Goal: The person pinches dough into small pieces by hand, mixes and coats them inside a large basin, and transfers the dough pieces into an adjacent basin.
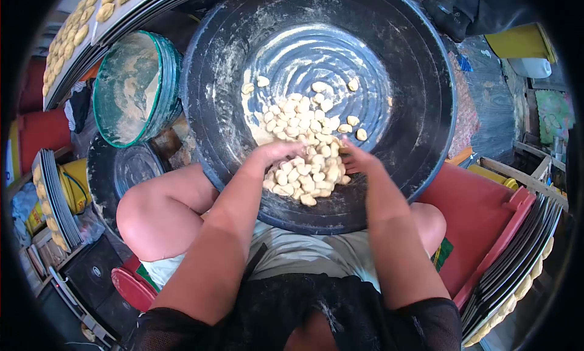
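Observation:
A pile of small pale dough pieces (303, 179) lies in the near half of a large black basin (420, 107), which rests at my lap. My left hand (283, 151) reaches into the left side of the pile, fingers stretched out among the pieces and slightly blurred. On the opposite side, my right hand (357, 158) touches the pile with its fingers apart, their tips partly hidden by dough. Both hands are open and cup the heap from either side. Several loose pieces lie farther up on the floured basin floor.
A green floured tub (159, 89) stands left of the basin, above another black basin (100, 186). Trays of shaped dough (76, 28) sit at the upper left. A red container (480, 223) and stacked trays (517, 266) are at the right.

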### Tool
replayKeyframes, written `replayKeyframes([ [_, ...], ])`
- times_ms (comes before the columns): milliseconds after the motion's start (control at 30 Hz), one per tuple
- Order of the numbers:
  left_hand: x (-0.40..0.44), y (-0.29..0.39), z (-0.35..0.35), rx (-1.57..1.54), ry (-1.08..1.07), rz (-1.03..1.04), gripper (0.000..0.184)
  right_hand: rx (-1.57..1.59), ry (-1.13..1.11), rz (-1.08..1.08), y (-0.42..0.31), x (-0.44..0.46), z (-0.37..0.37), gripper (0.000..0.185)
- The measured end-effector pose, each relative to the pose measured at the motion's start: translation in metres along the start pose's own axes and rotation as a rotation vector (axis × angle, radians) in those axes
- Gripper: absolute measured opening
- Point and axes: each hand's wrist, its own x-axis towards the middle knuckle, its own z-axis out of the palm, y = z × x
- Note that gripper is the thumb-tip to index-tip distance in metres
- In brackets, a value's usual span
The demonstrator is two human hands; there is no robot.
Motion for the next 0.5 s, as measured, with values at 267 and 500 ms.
replayKeyframes([
  [267, 0.023, -0.024, -0.010, 0.143, 0.139, -0.036, 0.085, -0.195, -0.398, -0.104, -0.044, -0.046, 0.068, 0.098],
  [500, -0.012, 0.000, 0.011, 0.138, -0.116, 0.041, 0.096, -0.034, -0.207, -0.259, -0.003, 0.009, 0.077, 0.104],
])
